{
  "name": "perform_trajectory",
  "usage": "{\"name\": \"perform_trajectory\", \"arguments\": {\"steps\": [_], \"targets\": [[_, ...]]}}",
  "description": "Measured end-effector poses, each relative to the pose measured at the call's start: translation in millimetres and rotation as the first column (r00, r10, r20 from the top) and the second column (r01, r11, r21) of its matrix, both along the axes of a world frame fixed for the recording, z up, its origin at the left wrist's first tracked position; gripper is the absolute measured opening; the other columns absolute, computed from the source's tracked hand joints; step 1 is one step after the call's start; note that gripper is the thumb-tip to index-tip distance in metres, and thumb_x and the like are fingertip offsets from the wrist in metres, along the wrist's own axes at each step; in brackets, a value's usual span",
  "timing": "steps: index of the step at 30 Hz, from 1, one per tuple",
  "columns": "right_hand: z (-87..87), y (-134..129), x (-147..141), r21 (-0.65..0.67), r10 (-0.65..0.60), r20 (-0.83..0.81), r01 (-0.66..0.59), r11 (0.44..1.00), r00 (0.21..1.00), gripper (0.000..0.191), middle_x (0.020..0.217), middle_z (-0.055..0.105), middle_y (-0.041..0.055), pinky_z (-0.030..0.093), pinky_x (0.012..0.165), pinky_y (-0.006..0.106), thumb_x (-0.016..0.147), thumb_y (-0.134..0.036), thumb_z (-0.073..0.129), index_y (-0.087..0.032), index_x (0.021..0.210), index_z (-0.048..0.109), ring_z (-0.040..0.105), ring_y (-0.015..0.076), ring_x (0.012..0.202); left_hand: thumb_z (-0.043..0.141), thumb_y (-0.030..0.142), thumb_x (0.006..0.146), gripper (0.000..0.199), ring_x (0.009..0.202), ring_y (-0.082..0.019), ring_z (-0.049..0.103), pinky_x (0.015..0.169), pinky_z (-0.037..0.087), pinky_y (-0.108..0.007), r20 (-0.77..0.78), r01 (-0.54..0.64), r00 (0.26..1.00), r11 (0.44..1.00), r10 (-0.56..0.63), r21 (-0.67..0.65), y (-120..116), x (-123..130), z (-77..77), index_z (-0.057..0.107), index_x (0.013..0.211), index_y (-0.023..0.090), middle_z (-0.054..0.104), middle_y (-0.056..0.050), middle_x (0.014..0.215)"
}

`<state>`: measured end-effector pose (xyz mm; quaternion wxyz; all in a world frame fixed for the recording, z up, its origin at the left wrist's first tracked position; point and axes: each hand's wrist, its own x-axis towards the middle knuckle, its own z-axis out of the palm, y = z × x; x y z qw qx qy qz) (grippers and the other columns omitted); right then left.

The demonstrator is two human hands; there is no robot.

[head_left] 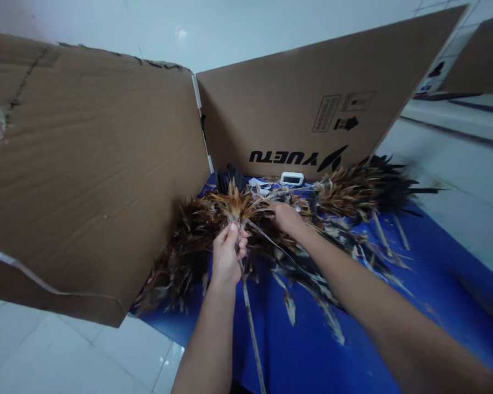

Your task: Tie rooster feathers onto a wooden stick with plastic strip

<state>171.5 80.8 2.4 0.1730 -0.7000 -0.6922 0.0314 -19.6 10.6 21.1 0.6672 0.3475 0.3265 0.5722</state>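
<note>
Brown feathers [178, 260] are heaped left of the left hand [228, 257], whose fingers are closed around a stick [251, 323] below its feather tuft [236, 206]. The stick's long axis is directed nearward, slightly right. Right of the tuft, the right hand [288, 220] is positioned, its grip indeterminable.

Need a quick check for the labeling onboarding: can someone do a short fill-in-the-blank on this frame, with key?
1. The ____ hand grips the stick.
2. The table is coloured ____.
3. The big upside-down print on the cardboard reads ____.
4. The small device near that print has a ____ casing.

Missing words: left; blue; YUETU; white.
</note>
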Motion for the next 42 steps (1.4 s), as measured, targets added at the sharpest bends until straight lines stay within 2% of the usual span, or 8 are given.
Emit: {"name": "perform_trajectory", "arguments": {"steps": [9, 14, 16, 19, 23, 25, 34, 42], "targets": [[18.4, -27.0, 39.9, 0.067, 0.031, -0.496, 0.003, 0.998, 0.868, 0.027, 0.073, 0.069, 0.0046, 0.05, 0.062, 0.029, 0.08, -0.033, 0.048, -0.013, 0.085, 0.065, 0.062, 0.0175, 0.065, 0.067, 0.042, 0.068, 0.033, 0.046, -0.001, 0.037, 0.035, 0.015, -0.012, 0.021, 0.054, 0.998, 0.998, -0.055, 0.012, -1.9, 2.1, -0.7, 0.055, 0.075, 0.012, 0.053, 0.0, 0.066], [45.5, -54.9, 49.5, 0.004, -0.012, -0.929, 0.042, 0.999, 0.371, 0.015, 0.07, 0.067, 0.0046, 0.053, 0.059, 0.03, 0.069, -0.029, 0.063, -0.017, 0.077, 0.061, 0.063, 0.0175, 0.063, 0.067, 0.042, 0.069, 0.033, 0.046, -0.001, 0.037, 0.035, 0.015, -0.011, 0.004, 0.061, 0.998, 0.998, -0.061, 0.011, -2.9, 4.1, -1.3, 0.053, 0.072, 0.012, 0.053, -0.001, 0.066], [53.3, -61.9, 52.8, -0.016, -0.033, -0.952, 0.058, 0.998, 0.304, 0.011, 0.07, 0.067, 0.005, 0.053, 0.06, 0.03, 0.07, -0.027, 0.063, -0.018, 0.075, 0.06, 0.064, 0.0183, 0.066, 0.066, 0.042, 0.07, 0.033, 0.046, -0.001, 0.037, 0.035, 0.015, -0.011, -0.002, 0.064, 0.998, 0.998, -0.064, 0.022, -3.2, 4.7, -1.5, 0.053, 0.072, 0.012, 0.053, -0.001, 0.067], [52.8, -65.4, 60.6, -0.041, -0.07, -0.919, 0.082, 0.996, 0.389, 0.01, 0.071, 0.067, 0.0053, 0.053, 0.059, 0.032, 0.074, -0.028, 0.057, -0.018, 0.077, 0.059, 0.064, 0.0187, 0.066, 0.065, 0.042, 0.07, 0.032, 0.046, -0.001, 0.037, 0.035, 0.016, -0.011, -0.007, 0.074, 0.997, 0.997, -0.074, 0.031, -3.5, 5.5, -2.0, 0.054, 0.073, 0.012, 0.053, -0.001, 0.067], [32.0, -64.8, 78.1, 0.022, -0.242, -0.531, 0.299, 0.954, 0.812, 0.018, 0.079, 0.066, 0.0064, 0.051, 0.066, 0.034, 0.071, -0.026, 0.059, -0.017, 0.087, 0.063, 0.063, 0.0201, 0.071, 0.067, 0.041, 0.068, 0.031, 0.046, -0.001, 0.038, 0.035, 0.017, -0.011, -0.007, 0.079, 0.997, 0.997, -0.079, 0.009, -3.9, 6.4, -2.4, 0.054, 0.072, 0.013, 0.053, 0.0, 0.065], [19.6, -67.7, 85.2, 0.162, -0.297, -0.259, 0.344, 0.925, 0.919, 0.027, 0.088, 0.065, 0.0083, 0.049, 0.074, 0.035, 0.068, -0.023, 0.061, -0.016, 0.094, 0.063, 0.062, 0.0216, 0.078, 0.068, 0.04, 0.068, 0.031, 0.045, -0.001, 0.038, 0.035, 0.017, -0.011, -0.008, 0.077, 0.997, 0.997, -0.077, 0.005, -4.3, 6.9, -2.4, 0.054, 0.071, 0.013, 0.053, 0.0, 0.065], [-12.0, -84.2, 63.1, 0.281, 0.101, -0.002, -0.096, 0.955, 0.995, 0.025, 0.09, 0.062, 0.0082, 0.044, 0.08, 0.03, 0.073, -0.013, 0.05, -0.014, 0.093, 0.066, 0.057, 0.0198, 0.086, 0.065, 0.04, 0.071, 0.03, 0.046, -0.001, 0.038, 0.035, 0.019, -0.01, -0.03, 0.084, 0.996, 0.996, -0.084, 0.011, -5.7, 8.1, -2.1, 0.054, 0.073, 0.013, 0.053, -0.001, 0.067], [-14.4, -68.3, 47.7, 0.201, 0.077, 0.209, -0.12, 0.972, 0.975, 0.03, 0.096, 0.062, 0.0109, 0.04, 0.081, 0.035, 0.075, -0.008, 0.045, -0.015, 0.093, 0.068, 0.051, 0.0232, 0.09, 0.066, 0.041, 0.069, 0.031, 0.045, -0.001, 0.038, 0.035, 0.017, -0.011, -0.026, 0.082, 0.996, 0.997, -0.082, 0.005, -6.1, 9.5, -2.1, 0.054, 0.073, 0.013, 0.053, -0.001, 0.066]]}}
